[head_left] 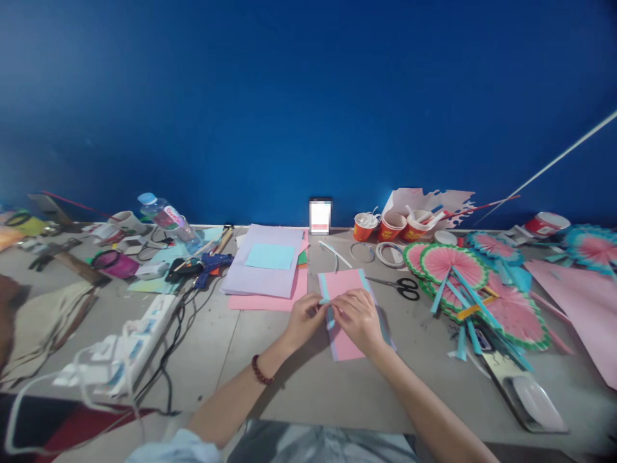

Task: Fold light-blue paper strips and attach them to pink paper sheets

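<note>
My left hand (308, 315) and my right hand (355, 316) meet over a pink sheet of paper (346, 347) with light blue and lilac strips along its edges. Between their fingertips is a small light blue paper strip (324, 301), pinched from both sides. Part of the strip is hidden by my fingers. My right hand covers the middle of the pink sheet. Black-handled scissors (409, 289) lie just right of the sheet. To the left is a stack of lilac paper (260, 276) with a light blue piece (270, 256) on top.
Folded watermelon-coloured paper fans (453, 267) lie at the right, near a white mouse (535, 402). Red paper cups (393, 226) and a lit phone (321, 216) stand at the back. A water bottle (171, 222), blue glue gun (211, 265) and white power strip (139, 341) are left.
</note>
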The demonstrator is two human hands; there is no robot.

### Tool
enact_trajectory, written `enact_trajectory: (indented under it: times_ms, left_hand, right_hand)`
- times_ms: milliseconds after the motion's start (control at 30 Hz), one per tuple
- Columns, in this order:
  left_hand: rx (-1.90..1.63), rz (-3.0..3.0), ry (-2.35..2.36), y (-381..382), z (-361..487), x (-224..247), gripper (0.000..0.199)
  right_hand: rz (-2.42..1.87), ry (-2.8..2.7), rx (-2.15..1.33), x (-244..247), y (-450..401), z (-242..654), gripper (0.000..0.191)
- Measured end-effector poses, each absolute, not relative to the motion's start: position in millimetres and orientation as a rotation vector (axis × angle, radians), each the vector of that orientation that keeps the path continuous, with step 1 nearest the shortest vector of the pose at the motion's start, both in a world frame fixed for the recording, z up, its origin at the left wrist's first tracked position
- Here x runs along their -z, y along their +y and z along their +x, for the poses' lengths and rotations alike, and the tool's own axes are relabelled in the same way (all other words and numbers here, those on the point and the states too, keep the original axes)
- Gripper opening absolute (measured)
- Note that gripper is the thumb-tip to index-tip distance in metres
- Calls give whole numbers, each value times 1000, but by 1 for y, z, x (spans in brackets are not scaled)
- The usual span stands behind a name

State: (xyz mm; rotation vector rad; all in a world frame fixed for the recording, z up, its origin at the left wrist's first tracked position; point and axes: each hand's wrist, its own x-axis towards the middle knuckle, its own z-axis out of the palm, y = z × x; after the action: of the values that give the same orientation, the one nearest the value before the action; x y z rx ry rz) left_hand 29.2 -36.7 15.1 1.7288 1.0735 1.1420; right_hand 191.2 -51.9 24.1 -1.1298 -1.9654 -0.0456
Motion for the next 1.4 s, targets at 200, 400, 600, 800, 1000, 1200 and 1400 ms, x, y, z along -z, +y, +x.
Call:
enact_trajectory:
  times_ms: [200, 400, 600, 800, 1000, 1200, 1400]
  left_hand:
    - [-1140, 1806, 1078, -37, 29, -14, 27]
    - [-1122, 1816, 1064, -38, 30, -13, 29]
    - [-1107, 1728, 1051, -39, 30, -16, 27]
    - [-1105, 1585, 1071, -37, 28, -20, 31]
    - [-1165, 1463, 1123, -34, 26, -16, 32]
    - [-1189, 1562, 1158, -33, 25, -14, 28]
    - [-1193, 1757, 1164, -35, 23, -12, 26]
  right_hand:
    - [-1141, -2009, 122, -24, -53, 190, 20]
    - [-1174, -1898, -41, -18, -54, 189, 16]
    - [-1281, -1595, -521, -14, -53, 189, 10]
    - [-1343, -1071, -931, -13, -43, 199, 18]
    - [-1175, -611, -1055, -16, -26, 230, 19]
    - [-1210, -632, -1077, -33, -10, 258, 24]
    - [-1346, -951, -1045, -40, 29, 265, 28]
